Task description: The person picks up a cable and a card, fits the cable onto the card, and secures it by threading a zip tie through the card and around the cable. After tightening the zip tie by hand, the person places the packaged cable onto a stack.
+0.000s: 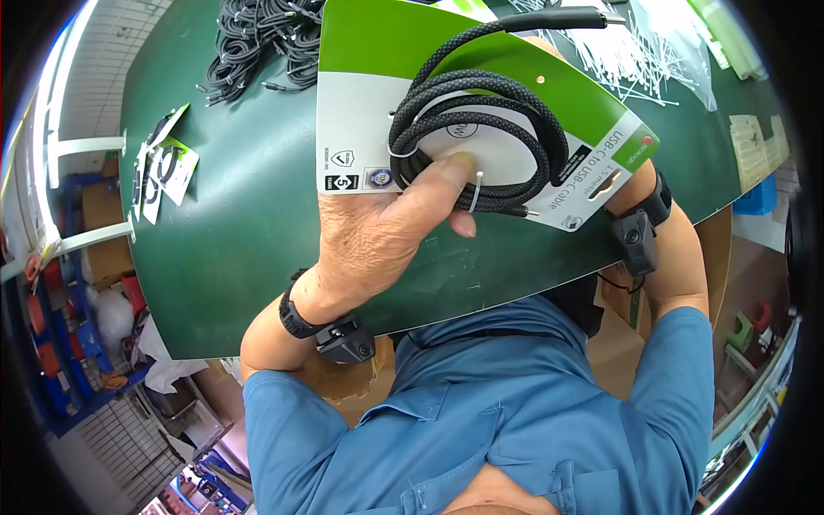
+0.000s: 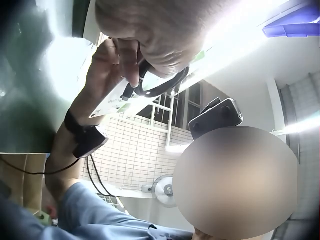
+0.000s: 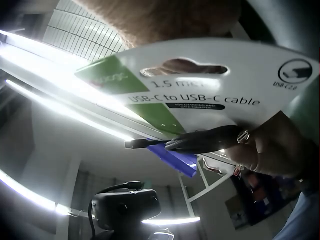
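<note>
1. A green counter (image 1: 223, 275), smooth and faintly glossy, spreads beneath the work.
2. The worker's blue cloth shirt (image 1: 532, 378), softly creased, sits against the counter's near edge.
3. Black cables (image 1: 257, 43) lie in a tangled pile of loops at the far side.
4. Thin white plastic cable ties (image 1: 622, 56) fan out in a loose heap, far right.
5. A stiff backing card (image 1: 356, 112), green over white and printed "USB-C to USB-C cable", is held up above the counter, its slot punched near one edge.
6. The left hand (image 1: 369, 232), skin finely wrinkled, clamps cable and card together, thumb laid across the coil.
7. The right hand (image 3: 170, 20) is mostly hidden behind the card; whether its fingers grip cannot be told.
8. A black braided USB-C cable (image 1: 524, 94), wound in round loops, lies against the card's face.
9. One metal-tipped connector (image 1: 613, 19) juts past the card's upper edge.
10. A narrow white tie (image 1: 476, 190) cinches the coil beside the thumb.
</note>
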Demonstrator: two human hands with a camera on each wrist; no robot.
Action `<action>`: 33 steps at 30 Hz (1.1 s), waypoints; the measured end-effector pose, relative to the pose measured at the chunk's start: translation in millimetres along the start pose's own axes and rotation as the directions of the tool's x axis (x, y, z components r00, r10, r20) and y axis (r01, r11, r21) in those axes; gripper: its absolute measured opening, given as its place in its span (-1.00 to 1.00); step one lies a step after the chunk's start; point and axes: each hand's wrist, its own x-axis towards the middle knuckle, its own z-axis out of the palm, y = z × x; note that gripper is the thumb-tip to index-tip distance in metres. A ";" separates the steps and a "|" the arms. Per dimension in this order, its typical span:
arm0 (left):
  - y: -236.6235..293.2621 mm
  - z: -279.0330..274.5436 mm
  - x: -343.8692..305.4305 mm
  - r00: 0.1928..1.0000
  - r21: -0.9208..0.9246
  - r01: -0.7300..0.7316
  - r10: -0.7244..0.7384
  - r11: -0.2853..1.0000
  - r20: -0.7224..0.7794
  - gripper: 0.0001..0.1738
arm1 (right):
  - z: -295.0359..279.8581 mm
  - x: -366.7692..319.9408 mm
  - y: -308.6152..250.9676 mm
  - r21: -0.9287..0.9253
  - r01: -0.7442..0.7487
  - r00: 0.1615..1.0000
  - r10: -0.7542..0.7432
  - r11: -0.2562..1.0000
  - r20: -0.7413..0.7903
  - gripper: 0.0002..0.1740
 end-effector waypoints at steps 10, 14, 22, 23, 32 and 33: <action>12.8 -7.3 4.5 0.963 -0.148 0.267 -0.268 0.952 0.017 -0.57 | 40.0 55.6 -58.0 0.273 0.616 0.763 -0.646 0.739 0.026 -0.23; 12.4 -11.2 3.0 0.953 -0.182 0.303 -0.298 0.936 0.054 -0.54 | 55.2 34.2 -82.6 0.605 0.273 0.944 -0.330 0.748 -0.018 -0.25; 7.1 -12.4 5.7 0.972 -0.114 0.212 -0.198 0.971 0.124 -0.52 | 35.9 40.9 -60.2 -0.025 0.652 0.746 -0.635 0.758 0.203 -0.37; 5.2 -14.2 5.8 0.975 -0.121 0.198 -0.182 0.973 0.128 -0.52 | 33.3 43.7 -66.5 -0.037 0.659 0.740 -0.638 0.752 0.211 -0.37; 4.6 -16.2 1.5 0.966 0.211 0.138 -0.179 0.968 0.187 -0.52 | 37.9 59.9 -138.0 0.574 -0.018 0.991 -0.059 0.819 0.116 -0.83; 5.4 -14.9 1.6 0.970 0.245 0.127 -0.173 0.961 0.174 -0.54 | 34.7 58.3 -140.2 0.553 -0.007 0.993 -0.060 0.833 0.103 -0.83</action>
